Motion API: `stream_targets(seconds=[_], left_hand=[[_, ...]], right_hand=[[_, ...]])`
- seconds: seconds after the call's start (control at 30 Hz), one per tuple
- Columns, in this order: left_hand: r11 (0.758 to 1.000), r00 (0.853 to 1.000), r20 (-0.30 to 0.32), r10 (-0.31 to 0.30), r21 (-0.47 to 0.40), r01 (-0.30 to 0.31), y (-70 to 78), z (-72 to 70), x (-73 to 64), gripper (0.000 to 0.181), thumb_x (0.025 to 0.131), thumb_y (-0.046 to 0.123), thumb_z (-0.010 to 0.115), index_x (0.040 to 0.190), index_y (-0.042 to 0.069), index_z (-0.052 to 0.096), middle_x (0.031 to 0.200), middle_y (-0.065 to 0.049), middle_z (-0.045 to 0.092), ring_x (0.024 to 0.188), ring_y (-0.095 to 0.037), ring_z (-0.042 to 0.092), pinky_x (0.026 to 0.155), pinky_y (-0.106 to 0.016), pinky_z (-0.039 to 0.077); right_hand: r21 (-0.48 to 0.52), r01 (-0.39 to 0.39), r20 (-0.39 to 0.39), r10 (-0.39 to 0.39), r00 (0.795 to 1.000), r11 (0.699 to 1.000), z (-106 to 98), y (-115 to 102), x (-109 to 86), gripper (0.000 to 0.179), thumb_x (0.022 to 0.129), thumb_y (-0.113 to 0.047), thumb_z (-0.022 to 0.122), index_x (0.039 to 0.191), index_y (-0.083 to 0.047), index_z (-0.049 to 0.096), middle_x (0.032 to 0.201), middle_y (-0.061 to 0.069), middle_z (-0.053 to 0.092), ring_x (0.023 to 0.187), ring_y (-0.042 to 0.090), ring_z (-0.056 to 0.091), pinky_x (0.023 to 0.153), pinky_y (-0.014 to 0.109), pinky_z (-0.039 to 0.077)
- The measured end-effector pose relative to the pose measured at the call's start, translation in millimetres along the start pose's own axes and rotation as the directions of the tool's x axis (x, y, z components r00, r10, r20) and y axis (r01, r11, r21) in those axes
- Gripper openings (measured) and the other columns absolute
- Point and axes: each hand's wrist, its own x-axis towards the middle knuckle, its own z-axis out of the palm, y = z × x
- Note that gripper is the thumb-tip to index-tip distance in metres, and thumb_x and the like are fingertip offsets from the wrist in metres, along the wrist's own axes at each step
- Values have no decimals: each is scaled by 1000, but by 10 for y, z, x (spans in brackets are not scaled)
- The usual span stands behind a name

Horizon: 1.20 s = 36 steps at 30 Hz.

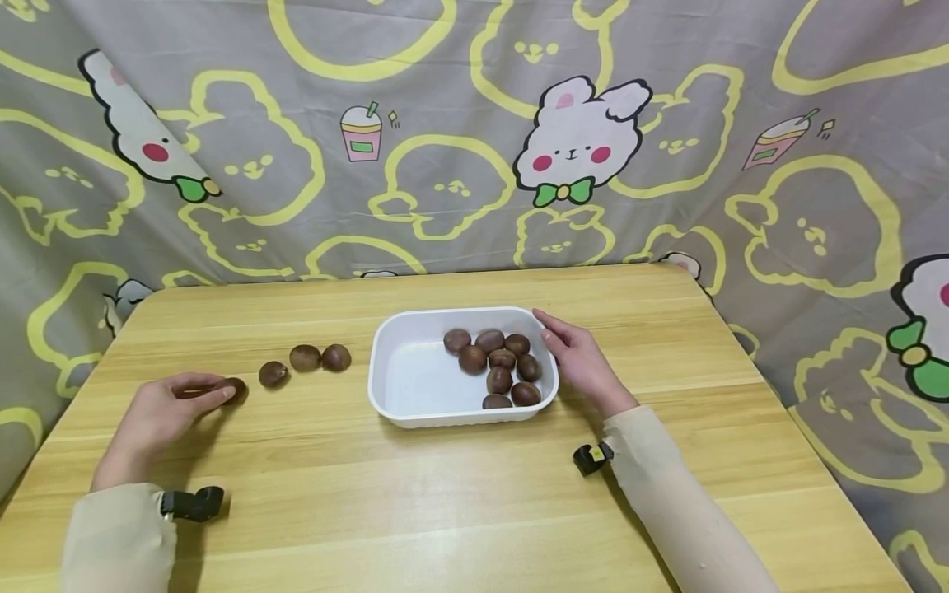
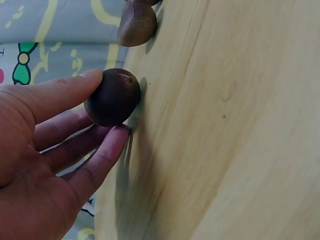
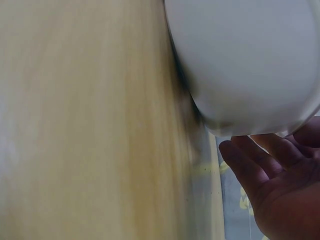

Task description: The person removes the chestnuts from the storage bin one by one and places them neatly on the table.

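My left hand [image 1: 159, 416] is at the table's left side, pinching a dark brown chestnut [image 2: 114, 97] between thumb and fingertips, close to the tabletop. Three more chestnuts lie in a slanting line to its right: a near chestnut [image 1: 273, 375], a middle chestnut [image 1: 305, 358] and a far chestnut [image 1: 337, 357]. Mid-table stands a white tray [image 1: 400, 416] with several chestnuts [image 1: 500, 380] gathered in its right half. At the tray's right end is my right hand [image 1: 586, 362], its extended fingers touching the outer wall and its thumb by the rim.
The wooden table [image 1: 445, 511] reaches back to a grey curtain [image 1: 460, 91] with cartoon animals. A small black wrist camera [image 1: 193, 503] sits on the left sleeve, and another black wrist camera [image 1: 591, 458] on the right one.
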Motion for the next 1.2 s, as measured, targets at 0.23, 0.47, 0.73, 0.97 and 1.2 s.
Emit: stream_targets(seconds=[0.23, 0.47, 0.73, 0.97, 1.2], left_hand=[[1000, 999, 42, -10, -24, 11, 3, -11, -1, 72, 93, 58, 57, 134, -2, 55, 137, -30, 48, 125, -48, 39, 93, -61, 35], [999, 996, 86, -34, -27, 36, 8, -74, -1, 79, 94, 60, 54, 140, -4, 48, 144, -34, 37, 130, -54, 31, 96, -66, 31], [1000, 999, 36, 3, -17, -2, 157, -183, -43, 74, 99, 54, 49, 142, -6, 44, 143, -36, 36, 128, -58, 29, 95, -69, 30], [988, 992, -96, 81, -127, -93, 561, -53, -113, 60, 96, 52, 57, 135, 6, 57, 127, -4, 60, 121, -25, 47, 87, -32, 41], [909, 965, -99, 243, -324, -262, 991, 168, -140, 45, 96, 38, 64, 128, 8, 64, 115, 9, 67, 95, -1, 56, 68, -16, 47]], right_hand=[[14, -2, 7, 2, 1000, 1000, -3, -15, -9, 41, 106, -15, 46, 146, -8, 47, 149, 11, 43, 137, 25, 37, 111, 40, 31], [6, -7, 4, 7, 1000, 1000, -1, -25, 0, 40, 106, -16, 46, 146, -9, 48, 148, 9, 44, 137, 23, 37, 111, 38, 31], [8, -8, 4, 8, 1000, 1000, -3, -14, 9, 41, 106, -16, 47, 145, -8, 48, 148, 11, 43, 138, 25, 36, 112, 40, 29], [26, -22, 18, 21, 1000, 999, 8, -223, -68, 40, 105, -7, 44, 145, 1, 44, 148, 18, 41, 138, 30, 34, 112, 41, 29], [11, -33, 22, 33, 999, 999, 14, -431, -164, 40, 105, -6, 43, 144, 4, 43, 148, 20, 39, 138, 31, 34, 112, 41, 28]])
